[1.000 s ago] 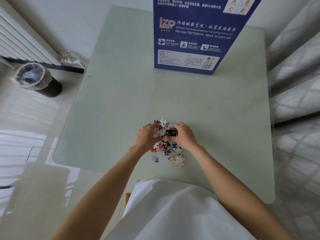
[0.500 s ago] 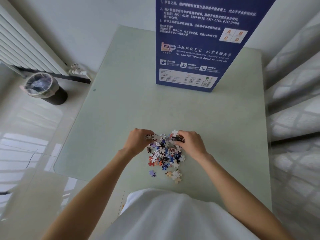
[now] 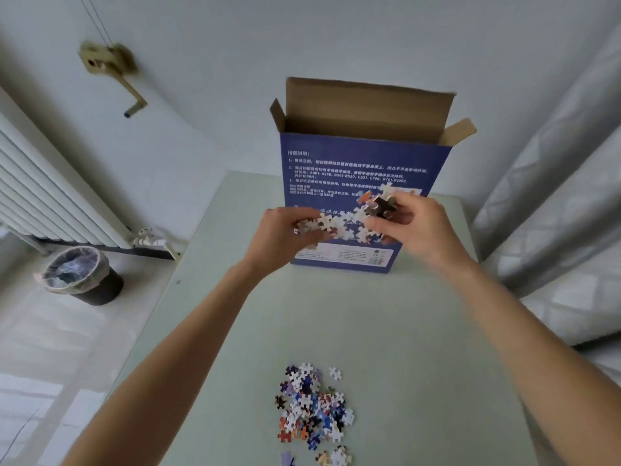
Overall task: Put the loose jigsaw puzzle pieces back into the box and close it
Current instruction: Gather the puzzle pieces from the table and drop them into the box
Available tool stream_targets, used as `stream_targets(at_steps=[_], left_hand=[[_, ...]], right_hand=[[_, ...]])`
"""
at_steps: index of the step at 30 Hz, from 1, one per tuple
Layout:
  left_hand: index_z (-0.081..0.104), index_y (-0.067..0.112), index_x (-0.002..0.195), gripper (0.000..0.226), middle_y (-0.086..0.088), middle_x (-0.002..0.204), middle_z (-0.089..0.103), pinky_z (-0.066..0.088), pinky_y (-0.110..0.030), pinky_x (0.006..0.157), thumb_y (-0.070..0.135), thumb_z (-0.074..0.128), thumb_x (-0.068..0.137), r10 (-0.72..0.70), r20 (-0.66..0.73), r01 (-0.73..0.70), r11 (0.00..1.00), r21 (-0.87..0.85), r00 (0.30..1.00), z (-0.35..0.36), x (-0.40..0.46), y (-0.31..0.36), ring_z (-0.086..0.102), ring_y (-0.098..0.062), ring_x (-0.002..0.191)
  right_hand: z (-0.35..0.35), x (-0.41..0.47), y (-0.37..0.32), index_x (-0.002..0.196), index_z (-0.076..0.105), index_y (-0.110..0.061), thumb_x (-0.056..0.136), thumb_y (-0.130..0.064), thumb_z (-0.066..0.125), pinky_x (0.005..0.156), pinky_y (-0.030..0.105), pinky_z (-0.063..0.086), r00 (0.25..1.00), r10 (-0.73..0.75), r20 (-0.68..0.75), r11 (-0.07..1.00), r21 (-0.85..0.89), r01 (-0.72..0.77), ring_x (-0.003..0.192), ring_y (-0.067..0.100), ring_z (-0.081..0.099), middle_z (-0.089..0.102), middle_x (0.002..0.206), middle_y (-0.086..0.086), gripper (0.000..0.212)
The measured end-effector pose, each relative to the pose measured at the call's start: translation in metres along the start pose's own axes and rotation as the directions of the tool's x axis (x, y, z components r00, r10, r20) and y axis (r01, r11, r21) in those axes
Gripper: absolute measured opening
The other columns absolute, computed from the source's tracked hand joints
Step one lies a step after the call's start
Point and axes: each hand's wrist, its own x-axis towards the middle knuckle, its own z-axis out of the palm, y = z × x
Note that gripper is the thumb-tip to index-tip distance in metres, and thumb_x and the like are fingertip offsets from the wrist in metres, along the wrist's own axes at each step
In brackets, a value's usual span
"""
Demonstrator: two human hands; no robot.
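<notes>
Item: handful of jigsaw puzzle pieces [image 3: 339, 223], lifted clear of the counter [image 3: 420, 331] and carried between both hands in front of the blue face of the puzzle box [image 3: 356, 169]. Left hand [image 3: 285, 233]: grip curled round the left end of the handful, fingertips among white pieces. Right hand [image 3: 416, 227]: grip pinched on the right end, a dark piece uppermost between thumb and fingers. Neither hand is spread; both are clamped on the load, which bridges the gap between them. Box: stands upright at the far side of the counter, long axis vertical, top flaps raised and the mouth open, above and beyond the hands. Judged relation: the handful must rise and travel farther away to clear the near wall; the two hands lie about equally near it. Remainder: loose pile of pieces [image 3: 312, 412] on the near counter, well apart from the box. Also present: lined waste bin [image 3: 80, 274] on the floor, left; radiator [image 3: 43, 193], far left.
</notes>
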Motion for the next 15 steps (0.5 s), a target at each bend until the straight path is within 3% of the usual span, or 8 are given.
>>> stream_targets(at_steps=[4, 8, 10, 12, 15], left_hand=[[0.068, 0.015, 0.103, 0.024, 0.011, 0.091, 0.063, 0.046, -0.004, 0.063, 0.019, 0.071, 0.079, 0.087, -0.04, -0.089, 0.995, -0.04, 0.995, -0.022, 0.057, 0.04, 0.06, 0.002, 0.074], [0.067, 0.017, 0.095, 0.02, 0.004, 0.09, 0.069, 0.054, -0.021, 0.066, 0.026, 0.073, 0.078, 0.075, -0.052, -0.08, 0.992, -0.098, 0.996, -0.035, 0.097, 0.052, 0.067, -0.012, 0.078], [0.068, 0.016, 0.089, 0.018, -0.001, 0.089, 0.071, 0.055, -0.03, 0.07, 0.025, 0.075, 0.076, 0.073, -0.087, -0.084, 0.989, -0.122, 0.993, -0.04, 0.112, 0.054, 0.067, -0.017, 0.077], [0.069, 0.018, 0.094, 0.022, 0.001, 0.091, 0.069, 0.055, -0.024, 0.071, 0.025, 0.077, 0.074, 0.055, -0.146, -0.07, 0.993, -0.099, 0.988, -0.044, 0.127, 0.058, 0.066, -0.013, 0.077], [0.07, 0.019, 0.104, 0.028, 0.006, 0.094, 0.067, 0.047, -0.018, 0.074, 0.025, 0.074, 0.077, 0.138, -0.208, -0.116, 0.987, 0.113, 0.968, -0.047, 0.146, 0.064, 0.061, -0.009, 0.082]], right_hand=[[-0.033, 0.06, -0.038, 0.102, 0.064, -0.025, 0.078, -0.02, 0.073, 0.061, 0.027, 0.058, 0.969, -0.166, -0.185, 0.985, 0.01, 0.17, 0.075, 0.009, 0.068, 0.068, 0.091, -0.009, 0.026], [-0.051, 0.114, -0.042, 0.093, 0.066, -0.011, 0.079, -0.028, 0.072, 0.068, 0.035, 0.055, 0.899, -0.349, -0.266, 0.916, -0.299, 0.268, 0.075, 0.016, 0.065, 0.069, 0.088, 0.001, 0.023], [-0.054, 0.129, -0.033, 0.093, 0.065, -0.01, 0.081, -0.028, 0.07, 0.068, 0.03, 0.047, 0.888, -0.433, -0.156, 0.8, -0.52, 0.299, 0.074, 0.015, 0.06, 0.07, 0.089, 0.004, 0.023], [-0.055, 0.138, -0.023, 0.098, 0.065, -0.009, 0.082, -0.026, 0.069, 0.07, 0.031, 0.047, 0.911, -0.412, 0.0, 0.701, -0.639, 0.317, 0.079, 0.019, 0.061, 0.07, 0.094, 0.007, 0.024], [-0.056, 0.144, -0.015, 0.104, 0.065, -0.009, 0.083, -0.025, 0.068, 0.07, 0.036, 0.049, 0.956, -0.28, 0.092, 0.701, -0.66, 0.269, 0.084, 0.022, 0.062, 0.069, 0.097, 0.007, 0.026]])
